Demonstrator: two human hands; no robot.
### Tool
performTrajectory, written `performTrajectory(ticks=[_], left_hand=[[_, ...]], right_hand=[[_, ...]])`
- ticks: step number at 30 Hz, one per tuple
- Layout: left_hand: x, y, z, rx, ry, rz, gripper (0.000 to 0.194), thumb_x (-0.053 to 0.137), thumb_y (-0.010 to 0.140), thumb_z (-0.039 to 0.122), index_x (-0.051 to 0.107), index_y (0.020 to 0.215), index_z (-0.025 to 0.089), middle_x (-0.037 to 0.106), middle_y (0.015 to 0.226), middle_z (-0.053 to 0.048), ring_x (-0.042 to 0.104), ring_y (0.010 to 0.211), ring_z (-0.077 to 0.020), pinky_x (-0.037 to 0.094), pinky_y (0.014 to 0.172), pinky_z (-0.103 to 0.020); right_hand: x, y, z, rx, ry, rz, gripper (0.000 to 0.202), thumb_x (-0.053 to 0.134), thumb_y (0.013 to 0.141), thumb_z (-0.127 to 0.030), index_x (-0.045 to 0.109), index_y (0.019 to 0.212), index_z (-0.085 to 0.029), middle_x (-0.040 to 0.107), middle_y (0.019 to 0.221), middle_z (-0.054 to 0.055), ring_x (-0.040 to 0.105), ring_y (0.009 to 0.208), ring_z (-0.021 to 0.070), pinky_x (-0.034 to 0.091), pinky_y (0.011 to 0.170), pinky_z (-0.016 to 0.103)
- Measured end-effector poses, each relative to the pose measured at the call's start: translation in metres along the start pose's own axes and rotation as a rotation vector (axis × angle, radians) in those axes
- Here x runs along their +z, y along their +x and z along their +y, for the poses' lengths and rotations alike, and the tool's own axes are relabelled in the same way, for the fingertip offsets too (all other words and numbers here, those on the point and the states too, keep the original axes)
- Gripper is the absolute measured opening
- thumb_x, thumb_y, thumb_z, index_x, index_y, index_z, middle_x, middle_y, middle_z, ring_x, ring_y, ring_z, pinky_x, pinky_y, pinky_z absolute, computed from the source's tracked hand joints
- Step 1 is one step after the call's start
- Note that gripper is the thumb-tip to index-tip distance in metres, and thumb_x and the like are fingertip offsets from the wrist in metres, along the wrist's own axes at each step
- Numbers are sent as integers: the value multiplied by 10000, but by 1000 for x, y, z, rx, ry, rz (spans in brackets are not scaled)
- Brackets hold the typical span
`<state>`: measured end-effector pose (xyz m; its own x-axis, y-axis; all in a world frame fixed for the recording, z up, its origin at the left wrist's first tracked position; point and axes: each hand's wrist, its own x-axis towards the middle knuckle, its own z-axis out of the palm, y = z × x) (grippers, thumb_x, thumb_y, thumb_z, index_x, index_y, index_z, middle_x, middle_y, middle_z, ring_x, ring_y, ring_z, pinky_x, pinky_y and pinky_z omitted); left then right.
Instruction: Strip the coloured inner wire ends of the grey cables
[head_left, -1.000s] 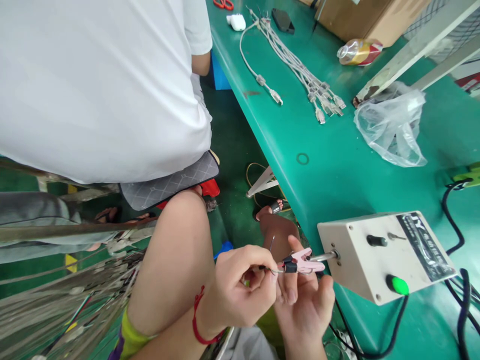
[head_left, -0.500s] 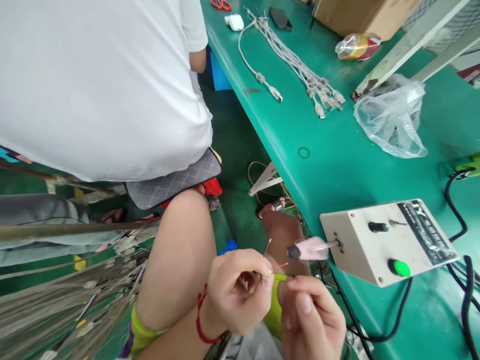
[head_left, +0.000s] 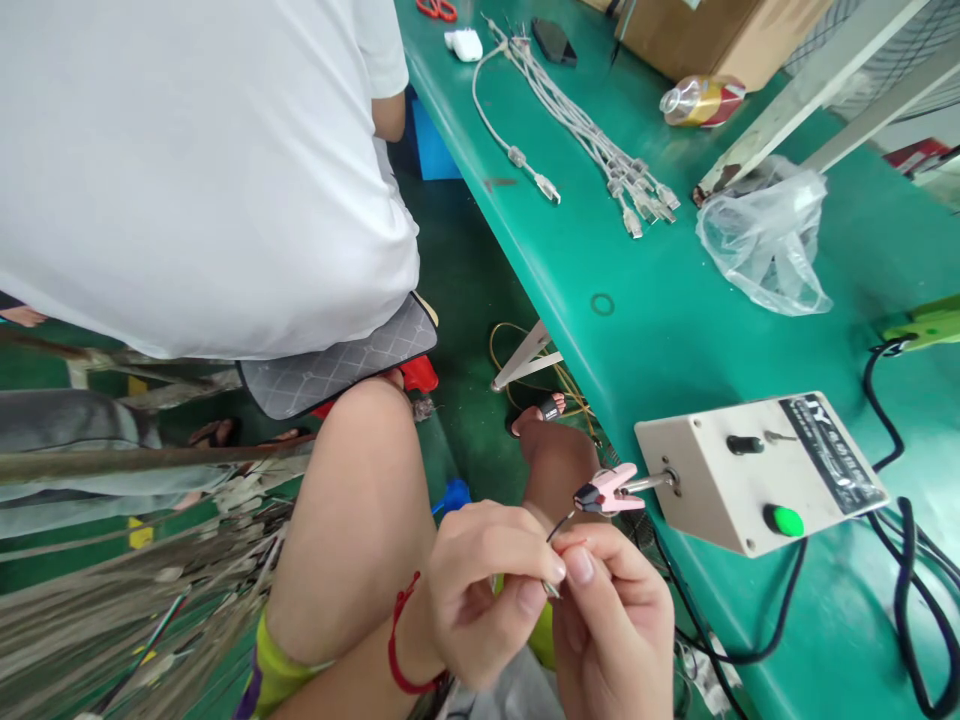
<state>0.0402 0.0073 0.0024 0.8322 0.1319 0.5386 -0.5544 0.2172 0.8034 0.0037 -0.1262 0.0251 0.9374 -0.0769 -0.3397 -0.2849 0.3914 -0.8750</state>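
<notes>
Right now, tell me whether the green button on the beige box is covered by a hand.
No: the green button on the beige box is bare, with both hands left of it.

I see a bright, even scene, lit softly from above and from the right, where the far corner looks washed out. The white shirt is close to blown out, with few folds showing. The green desk carries a dull sheen and only faint, soft shadows; the plastic bag catches small glints. Straight edges bow toward the frame's borders, a wide-lens stretch. The cable bundle at lower left smears into streaks, and my fingers look slightly soft.
</notes>
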Motion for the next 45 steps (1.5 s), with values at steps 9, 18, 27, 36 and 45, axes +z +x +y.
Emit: performTrajectory(ticks=[9,18,27,36,45], left_hand=[[2,-1,-2,-20,-26,-19,177,700,1139,338,700,998,231,631,627,37,558,512,-114,483,594,-251],[-2,2,2,-28,191,-3,47,719,1032,189,705,1003,224,739,703,9,596,499,-110,494,518,-218],[-5,0,5,-76,213,19,158,717,958,117,697,1068,229,774,775,-1,561,454,-89,460,456,-194],[-4,8,7,-134,301,56,204,681,970,49,662,1033,242,623,607,67,539,429,-91,433,456,-179],[-1,12,0,-154,345,52,219,715,945,45,668,1041,236,663,660,59,486,441,-70,386,431,-154]], right_hand=[[3,6,1,-48,-58,-10,109,955,981,-346,915,943,-252,792,740,24,718,599,154,613,595,233],[16,8,-11,-655,-379,-43,208,892,1033,-331,926,1236,-357,658,605,-34,583,527,181,498,526,316],[13,3,1,-492,-248,66,112,964,975,-281,954,1053,-360,674,584,-31,577,534,163,490,563,296],[7,31,0,-195,-18,108,422,773,1066,-620,907,995,-227,619,674,19,542,612,182,488,567,288],[12,57,-8,-117,322,-66,319,912,1000,-607,949,1133,-320,107,537,-158,-23,453,70,110,364,209]])
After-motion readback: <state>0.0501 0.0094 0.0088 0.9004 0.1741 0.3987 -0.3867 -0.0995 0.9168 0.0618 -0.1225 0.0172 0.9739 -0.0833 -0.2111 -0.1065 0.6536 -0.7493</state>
